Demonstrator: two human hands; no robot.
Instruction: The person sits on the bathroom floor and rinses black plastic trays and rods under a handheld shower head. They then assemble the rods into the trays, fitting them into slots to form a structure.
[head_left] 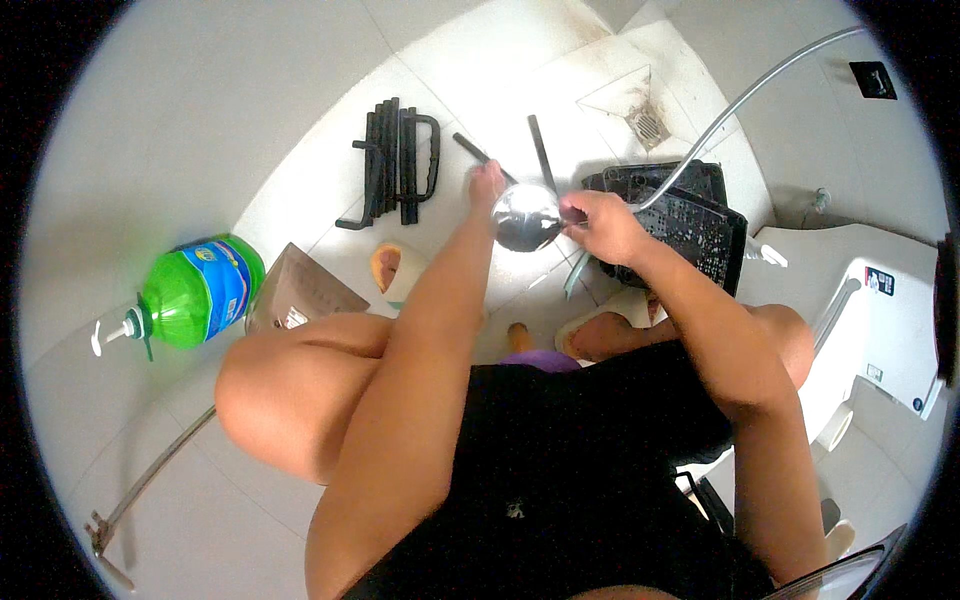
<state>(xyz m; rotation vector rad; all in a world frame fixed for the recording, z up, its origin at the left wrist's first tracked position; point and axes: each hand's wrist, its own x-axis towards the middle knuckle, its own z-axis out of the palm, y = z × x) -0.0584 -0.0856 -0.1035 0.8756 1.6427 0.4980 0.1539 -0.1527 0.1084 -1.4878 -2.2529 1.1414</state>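
Person squatted over the tiled floor (200,120), knees wide, w/ both arms reaching fwd so the work sat low and clear of the legs. Left hand (487,185) was curled round the far edge of a shiny metal bowl-like piece (525,215), steadying it from approx. 11 o'clock; right hand (603,225) was closed on the piece's rim at 3 o'clock, fingers pinched tight — prob. so the piece stayed tilted toward the floor rather than lying flat. Can't tell if the right hand also gripped the hose (740,100), which ran from that spot up toward 1 o'clock. The piece hung just above the tiles, between the hands, near a black grille (690,215) lying at 3 o'clock. Black bars and handles (395,165) lay together at 10 o'clock, well apart from the hands, seemingly set aside in a group. A floor drain (648,125) sat at 1 o'clock. Green pump bottle (195,290) stood at 8 o'clock beside a brown pouch (300,295), within reach of the left hand. White toilet (880,320) at 4 o'clock.
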